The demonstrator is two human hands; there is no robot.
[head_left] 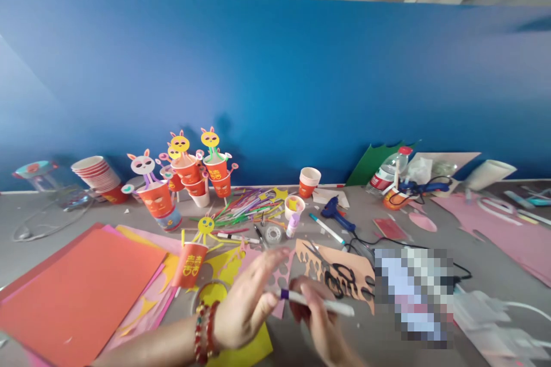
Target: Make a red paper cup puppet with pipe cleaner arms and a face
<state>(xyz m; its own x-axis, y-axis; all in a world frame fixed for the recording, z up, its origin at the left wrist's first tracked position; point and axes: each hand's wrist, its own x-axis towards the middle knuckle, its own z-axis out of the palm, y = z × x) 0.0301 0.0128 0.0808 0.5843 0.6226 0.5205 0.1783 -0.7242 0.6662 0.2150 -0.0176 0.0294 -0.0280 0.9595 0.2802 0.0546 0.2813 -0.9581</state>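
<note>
My left hand (247, 304), with a beaded bracelet on the wrist, hovers over pink and yellow paper with its fingers stretched out, slightly blurred. The fingertips reach toward the purple end of a white marker pen (321, 303). My right hand (316, 318) is closed around that pen and holds it level above the table. Just beyond the pen lie black-handled scissors (340, 281) on an orange cut-out sheet (340, 266). A red paper cup with a yellow smiley figure (191, 261) lies tipped to the left of my left hand.
Orange and pink paper sheets (81, 292) cover the near left. Decorated red cups with bunny faces (189, 172) stand at the back, beside a cup stack (101, 175). Coloured straws (245, 206), a blue glue gun (338, 212), a bottle (390, 175) and pink paper (512, 235) lie around.
</note>
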